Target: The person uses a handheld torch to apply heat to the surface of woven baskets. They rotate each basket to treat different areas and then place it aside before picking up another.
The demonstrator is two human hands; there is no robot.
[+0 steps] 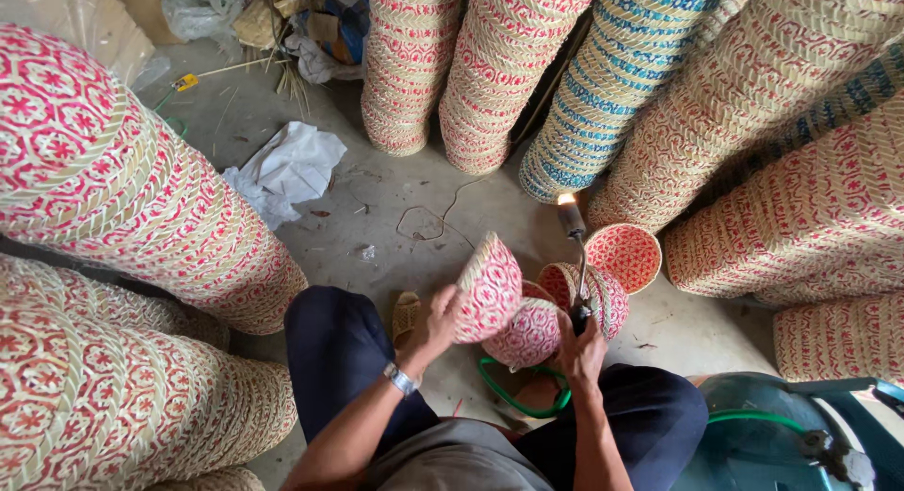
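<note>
A bare concrete floor [414,185] forms the workplace, ringed by tall stacks of nested woven baskets. A person sits low on it in dark trousers, seen from above. The left hand [435,326], a watch at its wrist, grips a small red-and-cream woven basket [490,286] by its rim, fingers curled over the edge, and holds it tilted with the base turned up and away from the body. The right hand [581,348] is closed around the handle of a gas torch [574,256], whose thin tube rises just right of the held basket and ends in a small lit flame above and to the right of it. Directly below the held basket lies a second small basket [529,336], touching it. Right of the held basket, behind the torch tube, sits a third [603,298], and beyond that an open basket [626,256] shows its red patterned inside. A green hose [518,397] loops on the floor below the held basket, between the knees. A blue-green gas cylinder [763,434] stands at far lower right of it. Crumpled white paper [287,171] lies well to the upper left of the held basket, and a blue-and-cream basket stack [612,86] leans above and to the right of it.
</note>
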